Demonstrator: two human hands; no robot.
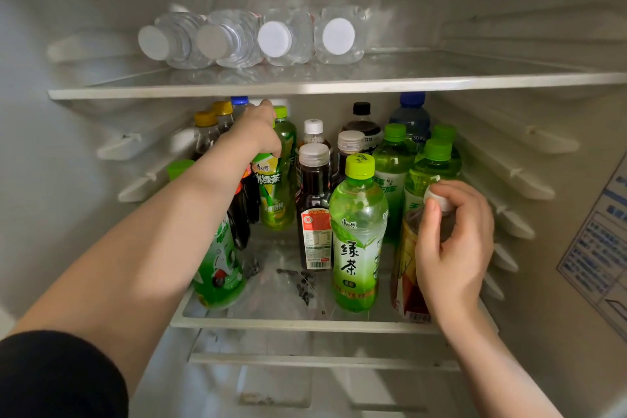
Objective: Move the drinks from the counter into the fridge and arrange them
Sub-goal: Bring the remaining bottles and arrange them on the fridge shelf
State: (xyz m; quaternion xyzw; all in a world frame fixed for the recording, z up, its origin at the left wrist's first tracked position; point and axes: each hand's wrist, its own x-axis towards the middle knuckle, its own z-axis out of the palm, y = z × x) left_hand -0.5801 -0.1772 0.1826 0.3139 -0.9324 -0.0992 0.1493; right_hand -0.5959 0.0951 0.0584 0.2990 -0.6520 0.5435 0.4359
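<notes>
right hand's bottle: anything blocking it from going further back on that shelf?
Yes. Two green tea bottles stand directly behind the amber bottle in the right hand; another green bottle stands close on its left. Shelf front centre is bare.

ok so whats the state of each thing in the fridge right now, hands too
four clear plastic water bottles: lying flat, upper glass shelf, capped
green tea bottle with lime cap: upright, capped, untouched
dark drink bottle with grey cap: upright, capped
left hand: gripping a rear green bottle
right hand: closed on white-capped amber bottle, upright
</notes>
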